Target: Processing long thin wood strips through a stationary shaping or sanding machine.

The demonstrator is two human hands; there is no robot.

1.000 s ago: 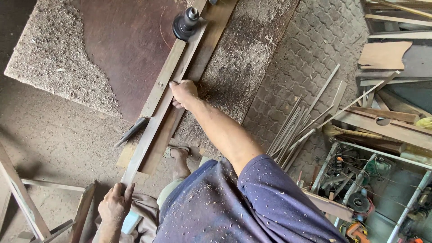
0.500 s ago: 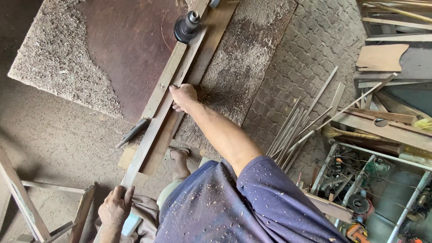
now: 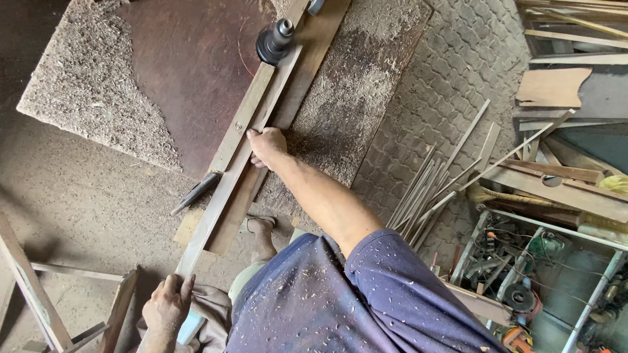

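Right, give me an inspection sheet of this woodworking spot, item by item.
Surface: dark brown table, thick sawdust at its left and right sides.
Job's things: long wooden strip lying along a fence board; black cutter head at the far end.
Clutter: thin offcut sticks on the paved floor; a dark clamp at the table edge.
Hands: right hand presses on the strip; left hand grips its near end.
Cables: tangled wires in the metal rack.
Surroundings: stacked boards at the right.

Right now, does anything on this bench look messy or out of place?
Yes. Sawdust lies in thick heaps over the left of the table, and thin strips lie scattered on the floor to the right. The strip under the hands looks straight.
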